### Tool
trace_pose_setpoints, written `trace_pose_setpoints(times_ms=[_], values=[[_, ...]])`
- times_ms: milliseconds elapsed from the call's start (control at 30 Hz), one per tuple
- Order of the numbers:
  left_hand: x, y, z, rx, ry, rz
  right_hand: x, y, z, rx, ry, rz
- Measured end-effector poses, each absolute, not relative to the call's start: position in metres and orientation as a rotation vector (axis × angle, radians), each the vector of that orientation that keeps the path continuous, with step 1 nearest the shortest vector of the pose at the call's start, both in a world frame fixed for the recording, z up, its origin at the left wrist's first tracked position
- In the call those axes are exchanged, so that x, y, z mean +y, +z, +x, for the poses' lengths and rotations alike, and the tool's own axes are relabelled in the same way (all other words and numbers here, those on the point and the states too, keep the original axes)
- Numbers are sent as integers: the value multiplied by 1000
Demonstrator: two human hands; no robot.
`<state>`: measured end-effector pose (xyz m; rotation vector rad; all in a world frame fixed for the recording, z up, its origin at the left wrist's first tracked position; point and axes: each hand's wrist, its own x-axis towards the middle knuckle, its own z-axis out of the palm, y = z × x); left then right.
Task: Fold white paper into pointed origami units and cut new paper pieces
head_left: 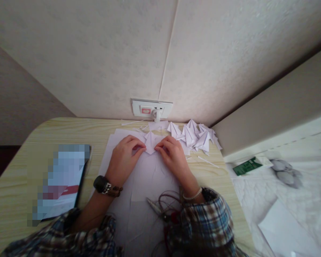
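A small folded white paper piece (pixel 150 143) stands between my two hands, over white paper sheets (pixel 143 178). My left hand (pixel 125 153) pinches its left edge between thumb and fingertips. On the opposite edge, the thumb and fingers of my right hand (pixel 172 153) are closed in the same way. A crease runs down the middle of the piece, and its top comes to a point. Below my right wrist lie scissors (pixel 155 207) with pointed metal blades, their handles partly covered by the sleeve.
Several folded paper pieces (pixel 189 135) are heaped at the back right, with thin paper strips (pixel 208 161) nearby. A tablet-like screen (pixel 66 182) lies at left. Behind is a wall socket (pixel 152 108) with a plug. A green box (pixel 247 166) sits right of the table.
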<state>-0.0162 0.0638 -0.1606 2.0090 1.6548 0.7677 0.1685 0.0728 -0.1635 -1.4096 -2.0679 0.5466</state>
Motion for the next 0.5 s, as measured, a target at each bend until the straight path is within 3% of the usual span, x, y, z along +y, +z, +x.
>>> trace_pose_setpoints(times_ms=[500], values=[[63,-160,-8,1711,734,2121,70,-161,157,-2023,422,-1578]])
